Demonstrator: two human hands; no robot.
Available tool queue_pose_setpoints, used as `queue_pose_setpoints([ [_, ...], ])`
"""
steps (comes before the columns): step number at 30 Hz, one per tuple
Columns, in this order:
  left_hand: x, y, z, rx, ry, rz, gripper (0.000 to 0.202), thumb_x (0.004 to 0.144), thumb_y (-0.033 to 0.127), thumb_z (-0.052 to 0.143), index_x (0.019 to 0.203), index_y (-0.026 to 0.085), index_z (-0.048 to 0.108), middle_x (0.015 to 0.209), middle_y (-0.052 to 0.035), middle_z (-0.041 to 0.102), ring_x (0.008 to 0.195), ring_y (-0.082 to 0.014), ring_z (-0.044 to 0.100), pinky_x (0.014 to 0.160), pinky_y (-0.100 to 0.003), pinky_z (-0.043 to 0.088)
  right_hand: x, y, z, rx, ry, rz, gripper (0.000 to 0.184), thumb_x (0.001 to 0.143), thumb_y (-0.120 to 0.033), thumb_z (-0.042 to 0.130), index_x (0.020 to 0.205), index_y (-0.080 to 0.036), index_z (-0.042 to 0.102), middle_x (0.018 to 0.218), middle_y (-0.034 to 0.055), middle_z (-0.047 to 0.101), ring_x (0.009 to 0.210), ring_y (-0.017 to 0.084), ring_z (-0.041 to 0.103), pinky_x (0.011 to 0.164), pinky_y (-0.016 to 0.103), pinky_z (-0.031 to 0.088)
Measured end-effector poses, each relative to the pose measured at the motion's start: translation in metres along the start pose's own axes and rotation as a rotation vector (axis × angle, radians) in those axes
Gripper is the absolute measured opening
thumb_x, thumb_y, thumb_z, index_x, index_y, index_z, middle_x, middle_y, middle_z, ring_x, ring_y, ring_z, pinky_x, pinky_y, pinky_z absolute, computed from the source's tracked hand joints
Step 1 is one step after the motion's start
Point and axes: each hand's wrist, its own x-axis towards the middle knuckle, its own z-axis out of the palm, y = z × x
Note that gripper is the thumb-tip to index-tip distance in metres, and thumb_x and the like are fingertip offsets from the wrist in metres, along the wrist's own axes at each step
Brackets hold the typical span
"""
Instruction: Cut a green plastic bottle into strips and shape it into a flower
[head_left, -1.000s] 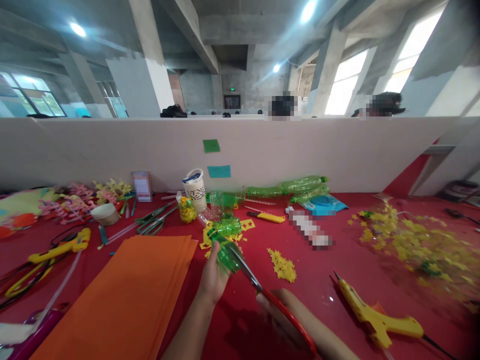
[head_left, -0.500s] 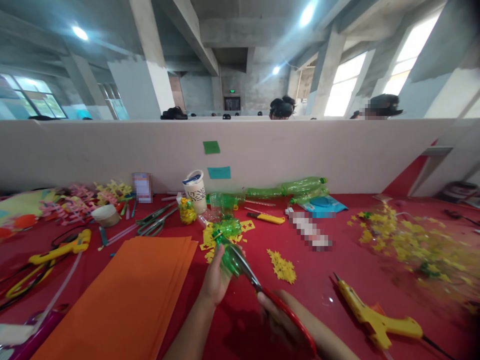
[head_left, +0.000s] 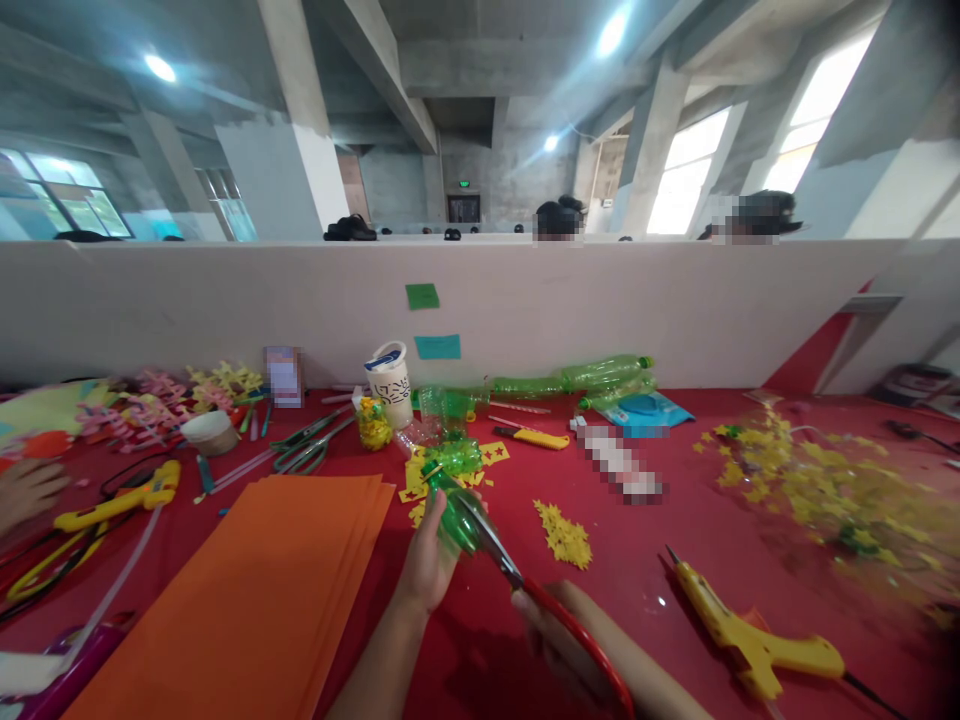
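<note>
I hold a green bottle piece tilted above the red surface, well short of its far edge. It is clear, shiny plastic: the narrow neck slants away from me toward the far left corner of the surface, and the body widens toward me, its wide end nearest. My grip partly covers one side of it. I also hold scissors with silver blades and red handles, slanting the other way across the surface's length, handles low toward its near right corner, blades angled up and leftward. The blades overlap the plastic's right side; I cannot tell how far they are parted.
</note>
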Motion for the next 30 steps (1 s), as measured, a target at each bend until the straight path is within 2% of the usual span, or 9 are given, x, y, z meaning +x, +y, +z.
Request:
queue_pose_setpoints([
  [8, -0.002, -0.004, 0.001, 0.047, -0.056, 0.019, 0.028, 0.083, 0.038, 0.055, 0.101, 0.017, 0.06, 0.098, -0.0076, 0.068, 0.096, -0.0239, 0.063, 0.082, -0.034, 0.048, 0.001, -0.001, -0.006, 0.059, -0.108, -0.093, 0.059, 0.079, -0.071, 0.036, 0.065, -0.015, 0.051, 0.031, -0.0075, 0.037, 0.027, 0.005, 0.033, 0.035, 0.017, 0.027],
  [14, -0.003, -0.006, 0.004, 0.043, -0.069, 0.034, 0.027, 0.083, 0.037, 0.055, 0.101, 0.018, 0.06, 0.099, -0.0067, 0.068, 0.095, -0.0231, 0.063, 0.083, -0.035, 0.047, 0.0, -0.002, -0.001, 0.059, -0.017, -0.041, 0.062, 0.072, -0.077, 0.039, 0.059, -0.017, 0.048, 0.034, -0.0071, 0.037, 0.026, 0.005, 0.033, 0.03, 0.016, 0.021],
  [19, -0.002, -0.004, 0.004, 0.033, -0.054, 0.021, 0.029, 0.081, 0.038, 0.059, 0.101, 0.018, 0.061, 0.099, -0.0071, 0.068, 0.095, -0.0243, 0.063, 0.083, -0.036, 0.047, 0.003, 0.0, 0.002, 0.025, 0.012, 0.011, 0.066, 0.063, -0.083, 0.04, 0.051, -0.018, 0.044, 0.03, -0.0058, 0.035, 0.024, 0.006, 0.033, 0.029, 0.018, 0.021],
  [25, -0.004, -0.005, 0.003, 0.07, -0.047, 0.034, 0.029, 0.082, 0.038, 0.057, 0.1, 0.016, 0.061, 0.1, -0.008, 0.068, 0.097, -0.0254, 0.063, 0.082, -0.035, 0.047, 0.0, -0.002, -0.006, 0.094, -0.121, -0.076, 0.06, 0.079, -0.071, 0.037, 0.063, -0.015, 0.051, 0.031, -0.0065, 0.039, 0.026, 0.006, 0.035, 0.033, 0.017, 0.025],
  [30, -0.006, -0.011, 0.007, 0.106, -0.076, 0.002, 0.026, 0.082, 0.036, 0.057, 0.098, 0.016, 0.063, 0.097, -0.0081, 0.069, 0.098, -0.0248, 0.062, 0.084, -0.033, 0.047, -0.001, -0.003, -0.01, 0.101, -0.122, -0.059, 0.058, 0.083, -0.067, 0.037, 0.069, -0.014, 0.055, 0.033, -0.0073, 0.04, 0.028, 0.005, 0.035, 0.037, 0.016, 0.028],
])
